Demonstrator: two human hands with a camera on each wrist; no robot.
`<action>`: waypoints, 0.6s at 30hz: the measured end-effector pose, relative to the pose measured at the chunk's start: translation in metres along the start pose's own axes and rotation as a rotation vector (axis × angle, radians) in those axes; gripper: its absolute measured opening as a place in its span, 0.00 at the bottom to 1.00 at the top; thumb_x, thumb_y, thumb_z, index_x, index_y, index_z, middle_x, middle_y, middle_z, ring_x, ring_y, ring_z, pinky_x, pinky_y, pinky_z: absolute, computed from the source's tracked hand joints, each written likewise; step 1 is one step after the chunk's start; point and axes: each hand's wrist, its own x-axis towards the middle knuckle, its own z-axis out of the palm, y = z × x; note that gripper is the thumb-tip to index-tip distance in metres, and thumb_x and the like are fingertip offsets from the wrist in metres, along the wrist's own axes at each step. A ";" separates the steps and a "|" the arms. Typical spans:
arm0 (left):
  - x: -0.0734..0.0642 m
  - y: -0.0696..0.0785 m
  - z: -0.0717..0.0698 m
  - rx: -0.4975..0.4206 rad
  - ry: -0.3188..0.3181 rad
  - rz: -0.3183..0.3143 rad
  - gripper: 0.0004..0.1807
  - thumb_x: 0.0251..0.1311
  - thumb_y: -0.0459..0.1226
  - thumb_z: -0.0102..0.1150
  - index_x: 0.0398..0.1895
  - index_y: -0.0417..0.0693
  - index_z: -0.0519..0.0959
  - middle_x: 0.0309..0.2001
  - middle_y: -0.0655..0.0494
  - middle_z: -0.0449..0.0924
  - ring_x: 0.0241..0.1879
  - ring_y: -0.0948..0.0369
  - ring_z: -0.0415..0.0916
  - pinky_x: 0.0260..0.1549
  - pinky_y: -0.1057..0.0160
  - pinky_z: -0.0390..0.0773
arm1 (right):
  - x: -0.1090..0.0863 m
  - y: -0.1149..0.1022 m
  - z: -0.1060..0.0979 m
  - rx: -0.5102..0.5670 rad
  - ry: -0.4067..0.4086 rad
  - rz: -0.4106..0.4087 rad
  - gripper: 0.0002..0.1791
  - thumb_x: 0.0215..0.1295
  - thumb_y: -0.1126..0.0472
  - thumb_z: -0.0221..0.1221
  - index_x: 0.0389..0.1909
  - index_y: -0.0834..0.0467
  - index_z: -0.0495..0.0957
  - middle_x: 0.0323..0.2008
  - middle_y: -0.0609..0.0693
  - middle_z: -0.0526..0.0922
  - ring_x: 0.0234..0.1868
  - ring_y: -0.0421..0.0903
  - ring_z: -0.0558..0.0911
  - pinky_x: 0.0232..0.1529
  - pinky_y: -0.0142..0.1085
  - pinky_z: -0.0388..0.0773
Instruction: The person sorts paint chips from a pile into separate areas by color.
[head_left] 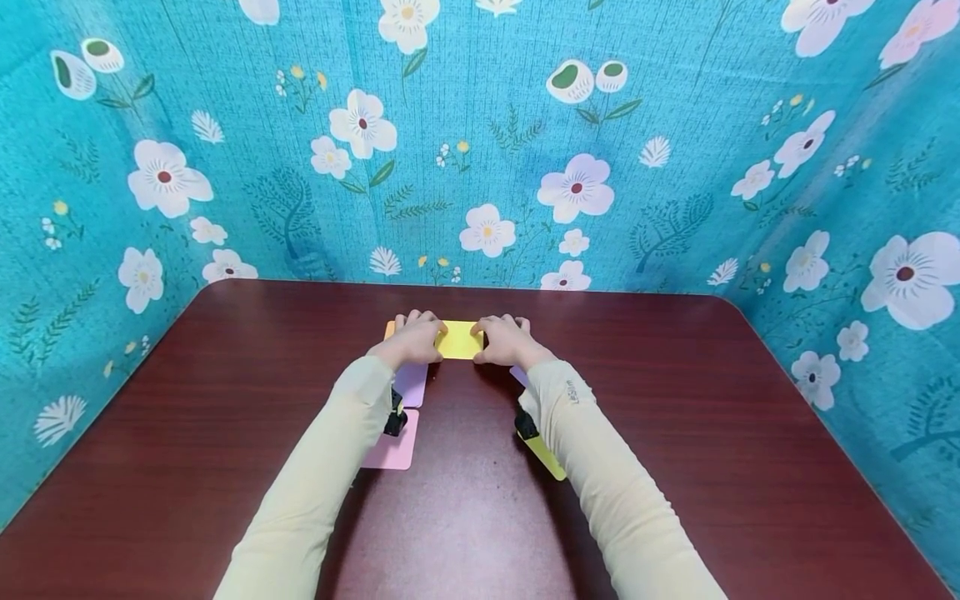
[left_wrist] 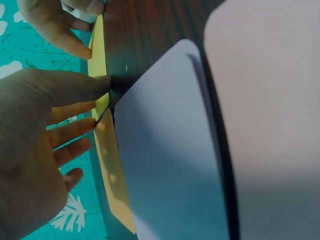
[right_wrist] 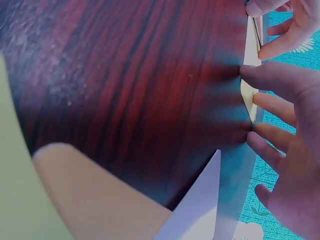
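Note:
A yellow card (head_left: 460, 340) lies at the far middle of the table, between my two hands. My left hand (head_left: 415, 337) pinches its left end, thumb on the near edge and fingers on the far edge. On the right end, my right hand (head_left: 506, 340) pinches it the same way. In the left wrist view, an orange card (left_wrist: 114, 170) adjoins the yellow card's left end, partly under my fingers. Nearer along that side come a lavender card (head_left: 411, 385) and a pink card (head_left: 396, 446), both partly covered by my arm.
Under my right arm are a second lavender card (right_wrist: 197, 200), a peach card (right_wrist: 95, 192) and a yellow-green card (head_left: 546, 457). The dark red wooden table (head_left: 465, 525) ends at the back against a blue flowered cloth (head_left: 450, 167).

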 end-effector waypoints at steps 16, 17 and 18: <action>-0.006 0.011 0.003 0.041 0.075 0.092 0.31 0.52 0.45 0.61 0.60 0.45 0.68 0.58 0.49 0.65 0.55 0.51 0.57 0.48 0.51 0.52 | -0.024 0.026 -0.025 0.036 -0.042 -0.037 0.31 0.54 0.53 0.61 0.61 0.53 0.67 0.60 0.51 0.69 0.63 0.49 0.65 0.60 0.56 0.46; -0.006 0.014 0.004 0.043 0.080 0.097 0.31 0.51 0.46 0.61 0.59 0.45 0.68 0.58 0.49 0.65 0.55 0.52 0.58 0.48 0.51 0.52 | -0.027 0.028 -0.027 0.038 -0.045 -0.035 0.32 0.54 0.53 0.61 0.61 0.54 0.67 0.60 0.52 0.69 0.63 0.49 0.65 0.60 0.56 0.47; -0.007 0.017 0.004 0.043 0.086 0.100 0.31 0.51 0.46 0.61 0.59 0.45 0.69 0.58 0.50 0.66 0.55 0.52 0.58 0.48 0.50 0.52 | -0.030 0.030 -0.028 0.038 -0.048 -0.034 0.32 0.53 0.53 0.61 0.61 0.54 0.67 0.60 0.52 0.69 0.63 0.49 0.65 0.59 0.56 0.47</action>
